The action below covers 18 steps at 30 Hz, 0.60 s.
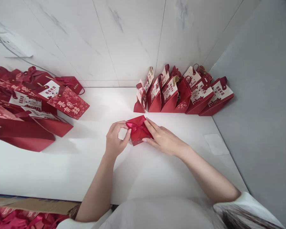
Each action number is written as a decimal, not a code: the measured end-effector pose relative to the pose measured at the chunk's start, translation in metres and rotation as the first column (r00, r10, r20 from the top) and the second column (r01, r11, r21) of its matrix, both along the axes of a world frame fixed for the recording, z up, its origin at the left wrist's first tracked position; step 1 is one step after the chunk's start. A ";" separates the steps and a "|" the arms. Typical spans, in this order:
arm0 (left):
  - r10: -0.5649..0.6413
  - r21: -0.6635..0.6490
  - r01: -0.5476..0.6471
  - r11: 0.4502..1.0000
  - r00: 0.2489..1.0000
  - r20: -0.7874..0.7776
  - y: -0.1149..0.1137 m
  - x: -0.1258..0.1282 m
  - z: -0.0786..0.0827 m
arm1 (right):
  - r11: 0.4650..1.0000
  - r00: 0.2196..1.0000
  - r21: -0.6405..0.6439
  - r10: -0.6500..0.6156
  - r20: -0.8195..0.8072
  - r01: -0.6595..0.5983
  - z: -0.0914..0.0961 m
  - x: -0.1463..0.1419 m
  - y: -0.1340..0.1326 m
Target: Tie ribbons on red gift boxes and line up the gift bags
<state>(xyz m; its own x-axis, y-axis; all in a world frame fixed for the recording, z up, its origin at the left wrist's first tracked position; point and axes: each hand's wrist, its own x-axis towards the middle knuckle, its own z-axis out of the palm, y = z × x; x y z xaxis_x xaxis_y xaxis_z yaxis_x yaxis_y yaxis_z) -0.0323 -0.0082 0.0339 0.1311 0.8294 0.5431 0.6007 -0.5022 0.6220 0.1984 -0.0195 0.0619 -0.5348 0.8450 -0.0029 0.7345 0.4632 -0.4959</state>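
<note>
A small red gift box [138, 139] sits on the white table in front of me, tied on top with a shiny red ribbon bow [137, 126]. At its left side, my left hand [116, 137] pinches the bow's left end between thumb and fingers. My right hand [163, 138] holds the box from the right, its fingers laid over the bow's right part and its thumb against the front. The bow's right end is partly hidden under those fingers.
Several red and white gift bags [168, 95] stand in rows by the wall behind the box. More red bags [45, 119] crowd the left. A cardboard carton [38, 203] with red ribboned items is at lower left. A white paper [216, 144] lies near the grey partition [259, 95].
</note>
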 end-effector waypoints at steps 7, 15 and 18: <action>0.004 -0.332 0.069 0.941 0.977 0.214 0.001 0.005 -0.001 | 0.998 0.995 0.061 0.025 -0.094 -0.020 -0.004 -0.002 -0.002; 0.066 -0.401 0.069 0.914 0.947 0.315 -0.001 0.020 -0.005 | 0.997 0.986 0.065 0.041 -0.161 -0.031 -0.011 -0.005 0.000; 0.048 -0.348 0.046 0.936 0.966 0.256 -0.002 0.025 -0.005 | 0.997 0.982 0.077 0.045 -0.181 -0.032 -0.013 -0.006 0.001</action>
<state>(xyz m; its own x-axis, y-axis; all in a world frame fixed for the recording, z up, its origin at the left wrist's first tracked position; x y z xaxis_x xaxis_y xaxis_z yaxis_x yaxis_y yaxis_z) -0.0070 -0.0106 0.0291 0.0258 0.9718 0.2343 0.3978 -0.2250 0.8895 0.1926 -0.0181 0.0492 -0.5526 0.8182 0.1588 0.6158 0.5292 -0.5838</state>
